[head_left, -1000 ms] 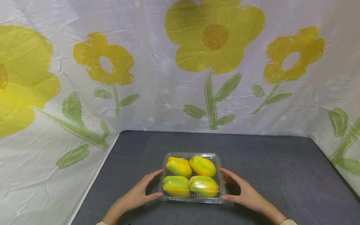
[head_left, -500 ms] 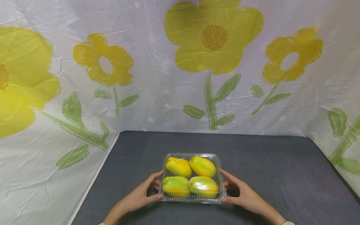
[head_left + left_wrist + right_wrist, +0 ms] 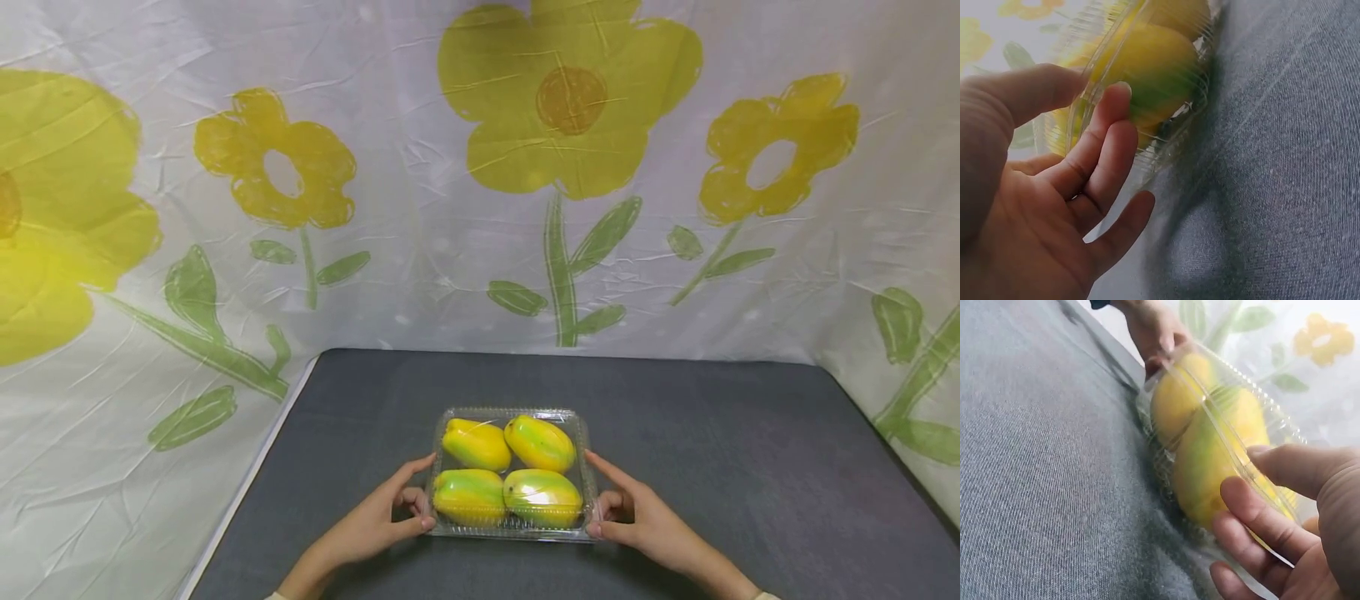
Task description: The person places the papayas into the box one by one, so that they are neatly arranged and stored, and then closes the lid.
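Note:
A clear plastic clamshell box [image 3: 513, 534] lies on the dark table with its lid down, and several yellow-green mangoes [image 3: 542, 498] show through it. At the box's left side, my left hand [image 3: 371, 518] pinches the rim near the front corner, its index finger reaching along the side. My right hand [image 3: 654, 527] does likewise at the right front corner. Both wrist views show thumb and curled fingers at the rim seam, with the left fingers [image 3: 1113, 119] and right fingers [image 3: 1254, 515] just below it. The box's underside is hidden.
The dark grey table [image 3: 712, 442] extends behind the box and to both sides. A white cloth [image 3: 420, 275] printed with yellow flowers hangs along the back and the sides of the table.
The fingers of both hands have curled in under the rim at the box's sides, and the right thumb has shifted slightly inward. The box has hardly moved.

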{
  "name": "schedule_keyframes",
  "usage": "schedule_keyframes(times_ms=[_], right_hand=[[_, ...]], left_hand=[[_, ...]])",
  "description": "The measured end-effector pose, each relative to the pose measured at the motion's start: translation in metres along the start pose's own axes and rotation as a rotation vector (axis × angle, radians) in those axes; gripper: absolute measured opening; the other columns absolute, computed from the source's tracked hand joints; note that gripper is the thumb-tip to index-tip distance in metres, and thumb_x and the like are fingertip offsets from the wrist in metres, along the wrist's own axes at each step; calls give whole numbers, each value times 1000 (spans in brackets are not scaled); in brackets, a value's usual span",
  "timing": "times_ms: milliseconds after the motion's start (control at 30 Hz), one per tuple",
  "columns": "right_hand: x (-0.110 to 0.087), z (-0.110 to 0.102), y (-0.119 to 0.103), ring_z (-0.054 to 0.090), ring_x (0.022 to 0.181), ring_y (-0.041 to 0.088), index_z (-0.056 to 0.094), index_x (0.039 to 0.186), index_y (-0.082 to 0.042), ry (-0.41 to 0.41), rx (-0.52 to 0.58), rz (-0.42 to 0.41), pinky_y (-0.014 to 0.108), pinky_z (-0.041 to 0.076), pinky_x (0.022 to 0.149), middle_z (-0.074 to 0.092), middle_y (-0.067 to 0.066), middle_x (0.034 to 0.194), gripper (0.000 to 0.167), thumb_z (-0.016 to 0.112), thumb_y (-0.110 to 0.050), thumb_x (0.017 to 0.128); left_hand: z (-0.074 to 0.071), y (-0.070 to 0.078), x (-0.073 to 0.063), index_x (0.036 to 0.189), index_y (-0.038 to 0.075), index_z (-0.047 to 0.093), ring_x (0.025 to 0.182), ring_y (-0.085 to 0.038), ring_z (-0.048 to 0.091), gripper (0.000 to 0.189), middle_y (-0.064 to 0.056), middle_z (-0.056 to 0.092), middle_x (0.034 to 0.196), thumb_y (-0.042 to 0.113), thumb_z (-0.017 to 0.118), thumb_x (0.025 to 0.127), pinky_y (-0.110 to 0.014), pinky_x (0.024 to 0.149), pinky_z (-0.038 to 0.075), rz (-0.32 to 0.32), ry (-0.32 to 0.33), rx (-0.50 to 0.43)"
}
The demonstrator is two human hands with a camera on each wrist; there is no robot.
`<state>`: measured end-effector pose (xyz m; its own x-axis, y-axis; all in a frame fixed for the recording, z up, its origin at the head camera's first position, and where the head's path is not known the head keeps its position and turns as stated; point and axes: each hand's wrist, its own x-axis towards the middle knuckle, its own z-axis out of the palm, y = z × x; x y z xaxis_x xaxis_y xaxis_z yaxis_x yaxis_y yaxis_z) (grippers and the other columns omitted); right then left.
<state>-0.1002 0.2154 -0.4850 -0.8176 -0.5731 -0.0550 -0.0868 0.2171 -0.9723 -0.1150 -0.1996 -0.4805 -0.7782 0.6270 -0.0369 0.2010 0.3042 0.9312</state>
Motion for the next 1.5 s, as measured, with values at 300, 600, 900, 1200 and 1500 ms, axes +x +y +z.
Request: schedule_keyframes(times_ms=[300, 600, 900, 1200, 1500], right_hand=[[2, 0, -3, 72, 81, 15, 1, 161, -12, -39, 91, 22, 36, 60, 77, 75, 6, 83, 96, 69, -13, 92], [0, 7, -12, 63, 69, 7, 3, 159, -4, -5, 124, 24, 32, 59, 73, 62, 13, 68, 95, 69, -7, 90], [-1, 9, -17, 65, 74, 12, 1, 160, -7, 19, 180, 90, 33, 59, 77, 59, -5, 69, 96, 68, -7, 90], [2, 8, -13, 70, 74, 19, 6, 161, -11, 41, 81, 124, 34, 60, 72, 72, 3, 77, 102, 76, -17, 86], [9, 7, -9, 65, 68, 11, 11, 160, -12, 97, 30, 83, 27, 55, 63, 73, 10, 79, 102, 78, -19, 84]], left_hand=[[-1, 3, 2, 158, 7, 17, 80, -29, 69, 83, -21, 71, 86, 20, 68, 94, -25, 79, 57, -21, -1, -60], [3, 2, 3, 156, 3, 22, 73, -15, 68, 84, -19, 68, 79, 15, 72, 90, -26, 78, 56, -23, 45, -68], [0, 5, 4, 156, 2, 21, 72, -9, 66, 86, -20, 69, 80, 18, 72, 90, -25, 77, 56, -21, 27, -55], [-6, 5, 6, 157, 5, 22, 73, -5, 65, 90, -15, 72, 81, 26, 75, 88, -22, 78, 55, -49, 10, -17], [-3, 0, 17, 159, 14, 22, 63, -2, 56, 94, 3, 64, 71, 34, 78, 85, -22, 65, 52, -89, 115, 141]])
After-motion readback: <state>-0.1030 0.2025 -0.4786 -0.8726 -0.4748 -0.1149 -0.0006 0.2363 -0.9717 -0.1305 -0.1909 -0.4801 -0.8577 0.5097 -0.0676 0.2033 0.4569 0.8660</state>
